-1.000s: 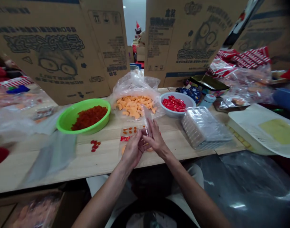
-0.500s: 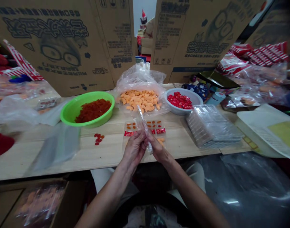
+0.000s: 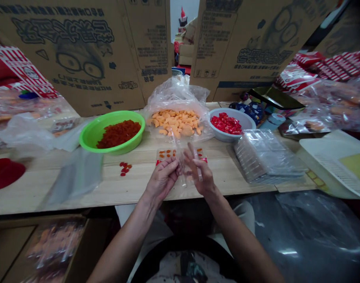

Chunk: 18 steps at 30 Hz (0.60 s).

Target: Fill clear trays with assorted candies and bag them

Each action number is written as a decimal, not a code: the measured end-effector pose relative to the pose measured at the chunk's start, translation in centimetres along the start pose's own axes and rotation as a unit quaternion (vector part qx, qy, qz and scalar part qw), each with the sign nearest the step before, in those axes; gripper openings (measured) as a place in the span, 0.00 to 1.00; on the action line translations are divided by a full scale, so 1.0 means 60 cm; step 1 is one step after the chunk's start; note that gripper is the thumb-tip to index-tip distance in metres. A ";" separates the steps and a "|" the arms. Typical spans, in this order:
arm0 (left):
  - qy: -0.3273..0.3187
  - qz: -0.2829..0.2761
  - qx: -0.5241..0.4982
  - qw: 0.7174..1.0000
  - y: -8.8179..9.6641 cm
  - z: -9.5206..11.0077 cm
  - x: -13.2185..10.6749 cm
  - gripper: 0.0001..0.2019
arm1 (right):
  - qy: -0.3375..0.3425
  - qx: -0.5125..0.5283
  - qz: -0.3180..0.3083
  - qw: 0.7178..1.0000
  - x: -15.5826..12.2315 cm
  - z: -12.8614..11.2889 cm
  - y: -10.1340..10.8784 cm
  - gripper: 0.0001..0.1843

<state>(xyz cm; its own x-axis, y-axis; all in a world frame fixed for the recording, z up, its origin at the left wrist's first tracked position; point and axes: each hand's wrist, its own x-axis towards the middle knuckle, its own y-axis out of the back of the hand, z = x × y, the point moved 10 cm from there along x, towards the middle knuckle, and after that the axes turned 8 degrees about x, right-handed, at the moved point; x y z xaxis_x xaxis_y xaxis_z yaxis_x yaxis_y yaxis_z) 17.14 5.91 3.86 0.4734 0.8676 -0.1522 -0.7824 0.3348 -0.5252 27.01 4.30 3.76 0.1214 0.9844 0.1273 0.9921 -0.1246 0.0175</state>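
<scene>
My left hand (image 3: 164, 179) is closed on the edge of a thin clear plastic tray (image 3: 182, 171), held upright and seen nearly edge-on. Close to its right, my right hand (image 3: 206, 179) grips a second clear tray (image 3: 200, 169) between thumb and fingers, the fingers smeared by motion. Beneath and behind both hands lies a filled clear tray (image 3: 167, 153) with orange-red gummy pieces and red packets, partly covered by the hands. Farther back, peach-coloured candy pieces (image 3: 180, 122) lie in an opened clear bag (image 3: 180, 92).
A green basin (image 3: 87, 146) of dark orange gummies stands left, several loose gummies (image 3: 125, 168) before it. Red packets fill a pale blue bowl (image 3: 227, 137) at right, beside stacked clear trays (image 3: 265, 157). Flat plastic bags (image 3: 76, 177) lie left. Cardboard boxes (image 3: 88, 90) wall the back.
My hands have moved apart; the plastic held together between them now shows as two separate trays. The right hand has shifted right and its fingers have spread. The view has shifted slightly.
</scene>
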 end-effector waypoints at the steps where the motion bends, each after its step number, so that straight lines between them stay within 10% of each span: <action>1: 0.003 0.002 -0.008 1.000 0.000 0.000 -0.002 0.11 | 0.003 -0.022 0.013 1.000 0.001 0.002 0.006 0.38; 5: -0.035 0.047 0.045 0.997 0.019 0.008 -0.006 0.17 | 0.046 -0.179 0.021 0.983 0.006 -0.003 0.013 0.42; 9: -0.104 0.165 0.187 0.963 0.110 0.020 0.005 0.27 | 0.028 -0.229 0.029 0.973 0.016 0.005 0.035 0.40; 14: -0.067 0.292 0.402 0.865 0.241 0.019 0.012 0.17 | -0.007 -0.204 0.041 0.978 0.027 0.024 0.082 0.39; 18: -0.089 0.329 0.522 0.782 0.222 0.050 -0.011 0.15 | 0.015 -0.123 0.044 0.991 0.020 0.008 0.092 0.40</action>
<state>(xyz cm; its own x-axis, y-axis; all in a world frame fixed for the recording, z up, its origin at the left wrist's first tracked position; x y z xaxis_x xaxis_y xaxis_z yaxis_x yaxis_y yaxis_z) 5.17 10.92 -0.51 -0.1624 0.9845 0.0662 -0.7808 -0.1693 0.6014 32.67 4.85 3.56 0.2023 0.9649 0.1677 0.9393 -0.2396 0.2455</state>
